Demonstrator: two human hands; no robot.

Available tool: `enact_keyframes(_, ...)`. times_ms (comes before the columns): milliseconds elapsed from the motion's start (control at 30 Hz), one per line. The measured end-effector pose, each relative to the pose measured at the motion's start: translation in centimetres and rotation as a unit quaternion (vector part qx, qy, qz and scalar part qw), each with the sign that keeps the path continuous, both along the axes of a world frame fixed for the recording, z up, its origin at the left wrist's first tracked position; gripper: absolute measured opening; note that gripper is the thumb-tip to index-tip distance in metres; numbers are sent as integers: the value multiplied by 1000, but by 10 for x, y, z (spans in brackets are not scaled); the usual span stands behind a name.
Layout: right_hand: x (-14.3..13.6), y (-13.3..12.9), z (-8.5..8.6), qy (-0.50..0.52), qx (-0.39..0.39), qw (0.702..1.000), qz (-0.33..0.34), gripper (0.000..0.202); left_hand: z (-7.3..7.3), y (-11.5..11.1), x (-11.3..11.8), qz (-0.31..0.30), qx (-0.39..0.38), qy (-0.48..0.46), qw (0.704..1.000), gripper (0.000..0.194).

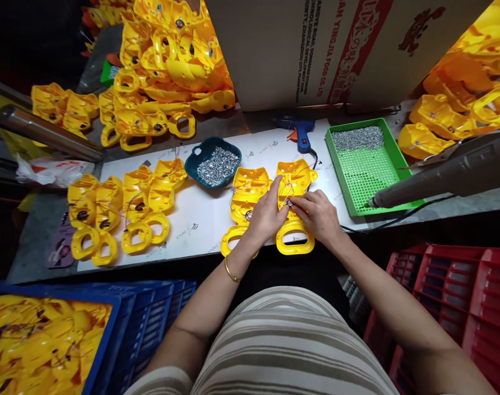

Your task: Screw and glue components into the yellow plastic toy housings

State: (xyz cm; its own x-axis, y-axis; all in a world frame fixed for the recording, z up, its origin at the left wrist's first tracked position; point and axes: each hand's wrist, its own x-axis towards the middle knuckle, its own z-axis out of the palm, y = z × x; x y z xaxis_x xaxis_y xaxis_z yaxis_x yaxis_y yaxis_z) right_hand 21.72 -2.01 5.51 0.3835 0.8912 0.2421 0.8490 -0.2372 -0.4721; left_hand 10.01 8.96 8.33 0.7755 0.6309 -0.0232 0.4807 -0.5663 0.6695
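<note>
Two open yellow plastic toy shell halves with loop handles lie side by side before me. My left hand (268, 215) reaches between them, its fingers on the inner edge of the right yellow shell (296, 239) and its thumb close to the thin wires inside. With bent fingers pressed together, my right hand (319, 215) grips at a small round metal part (289, 202) in that same shell. Its fingertips partly cover the part. Left of my left hand, the other yellow shell (250, 184) shows a similar round metal piece and wires.
Screws fill a dark green dish (188, 163); more lie in a green perforated tray (359, 204). A blue glue gun (302, 134) rests behind. A grey power screwdriver (439, 170) hangs at right. Yellow shells (96, 203) stand left, with a carton (270, 55) behind and crates (151, 318) below.
</note>
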Motion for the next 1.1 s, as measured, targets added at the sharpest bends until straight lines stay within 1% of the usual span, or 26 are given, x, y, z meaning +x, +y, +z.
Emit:
enact_keyframes(67,1,-1,-2,11,15,1000,-3,26,2,0,1,1,-1,2,1000,70)
enact_keyframes(133,0,-2,-3,30,25,999,-21,25,4,1,1,4,-7,12,1000,71)
enact_keyframes(200,0,-2,0,47,17,998,-37,22,7,2,2,2,-11,21,1000,70)
enact_keyframes(267,1,-2,6,36,-13,998,-44,22,8,3,3,-2,-10,27,1000,71)
enact_keyframes(433,1,2,22,-53,-120,991,-27,28,7,4,3,-13,3,45,999,75)
enact_keyframes(533,-2,7,25,-68,-161,985,-8,32,8,5,5,-19,13,63,998,75)
enact_keyframes(633,-4,8,22,-34,-158,987,0,31,10,6,6,-27,15,84,996,74)
enact_keyframes(767,3,4,19,-27,-120,992,-10,24,10,10,7,-38,15,89,995,76)
enact_keyframes(833,15,5,22,-28,-93,994,-41,23,7,12,8,-43,20,89,995,76)
enact_keyframes(933,37,14,28,-40,-52,989,-136,36,2,14,9,-59,32,98,993,75)
enact_keyframes(1000,50,25,32,-53,-44,980,-187,44,0,14,10,-72,41,98,992,74)
enact_keyframes(1100,62,41,34,-65,-70,974,-207,51,-3,15,10,-86,48,92,991,73)
